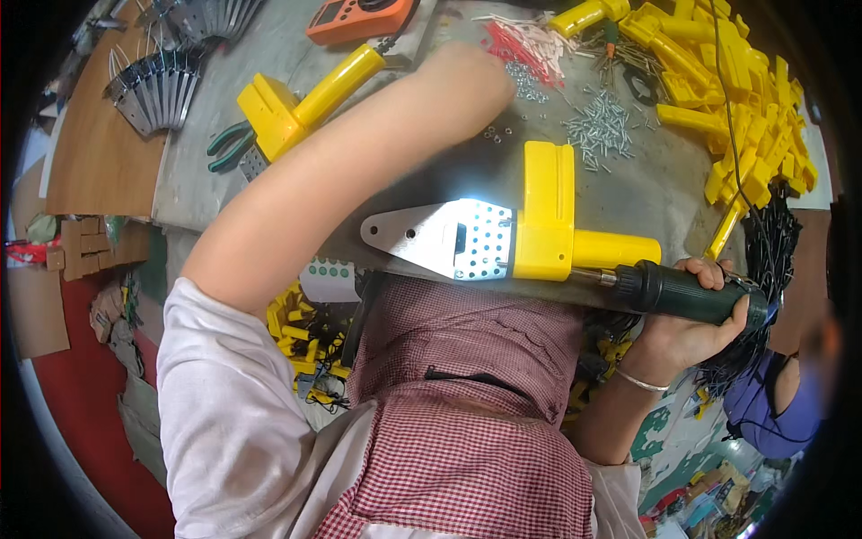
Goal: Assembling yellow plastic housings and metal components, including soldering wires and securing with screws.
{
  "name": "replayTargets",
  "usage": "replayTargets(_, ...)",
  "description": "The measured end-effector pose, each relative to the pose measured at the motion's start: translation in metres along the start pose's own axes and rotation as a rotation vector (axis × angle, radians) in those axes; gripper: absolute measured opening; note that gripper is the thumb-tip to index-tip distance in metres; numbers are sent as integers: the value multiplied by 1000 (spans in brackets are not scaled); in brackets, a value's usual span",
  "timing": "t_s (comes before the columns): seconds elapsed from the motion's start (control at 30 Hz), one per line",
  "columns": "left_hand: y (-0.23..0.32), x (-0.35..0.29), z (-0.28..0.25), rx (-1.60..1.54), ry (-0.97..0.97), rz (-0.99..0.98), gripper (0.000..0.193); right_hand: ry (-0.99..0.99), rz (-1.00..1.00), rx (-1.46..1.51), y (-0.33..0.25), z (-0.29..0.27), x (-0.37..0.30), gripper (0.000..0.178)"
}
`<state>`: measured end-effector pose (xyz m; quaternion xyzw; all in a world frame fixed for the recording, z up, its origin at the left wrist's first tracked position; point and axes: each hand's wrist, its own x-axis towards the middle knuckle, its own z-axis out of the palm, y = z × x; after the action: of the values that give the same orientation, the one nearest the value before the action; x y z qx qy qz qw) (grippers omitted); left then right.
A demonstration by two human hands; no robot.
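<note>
My right hand (687, 328) is wrapped round a dark green electric screwdriver (682, 292). The screwdriver's bit points left and meets the lower edge of a yellow plastic housing (545, 216). That housing belongs to what looks like a pipe welding iron, with a pointed metal plate (417, 235), a brightly lit perforated cover and a yellow handle (620, 247). It lies at the table's near edge. My left arm stretches across to the far side, where my left hand (471, 85) is over small nuts (525, 83). Its fingers are turned away and hidden.
Loose screws (600, 126) and red sleeves (521, 49) lie beyond the housing. Yellow housings (718, 81) are heaped at far right, above black cables (772, 269). At left are another yellow-handled iron (301, 108), green-handled pliers (232, 148), an orange meter (359, 18) and metal plates (157, 90).
</note>
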<state>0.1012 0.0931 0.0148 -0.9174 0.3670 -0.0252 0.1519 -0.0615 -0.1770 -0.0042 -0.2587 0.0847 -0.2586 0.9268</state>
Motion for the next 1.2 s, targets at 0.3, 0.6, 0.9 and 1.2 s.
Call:
replayTargets(0.3, 98, -124, -8, -1082, 367, -288, 14, -34, 30, 50, 2, -8, 0, 35)
replayTargets(0.6, 119, -121, 3, -1139, 506, -346, 16, -62, 22, 58, -1, -12, 4, 33)
replayTargets(0.9, 115, -118, 0, -1102, 467, -286, 17, -74, 66, 142, 0, -8, 5, 33)
replayTargets(1.2, 101, -118, 16, -1306, 476, -264, 23, -33, 101, 155, 1, -2, 6, 33)
